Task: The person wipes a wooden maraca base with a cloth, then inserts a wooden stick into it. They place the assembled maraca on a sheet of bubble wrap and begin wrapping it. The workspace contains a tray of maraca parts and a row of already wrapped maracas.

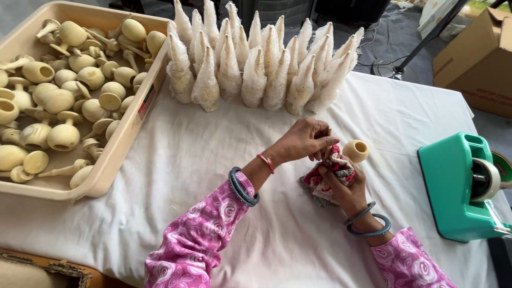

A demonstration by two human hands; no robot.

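Observation:
My left hand [304,141] pinches the top of a floral red-and-white cloth [326,176] that is wrapped around the stem of a pale wooden goblet [356,151]. Only the goblet's round cup sticks out to the right. My right hand [346,189] grips the cloth-covered stem from below. Both hands work above the white cloth-covered table [213,160].
A beige tray [114,154] at the left holds several bare wooden goblets [64,96]. A cluster of goblets in white bubble wrap [256,64] stands at the back. A teal tape dispenser [458,186] sits at the right, a cardboard box [480,58] beyond it.

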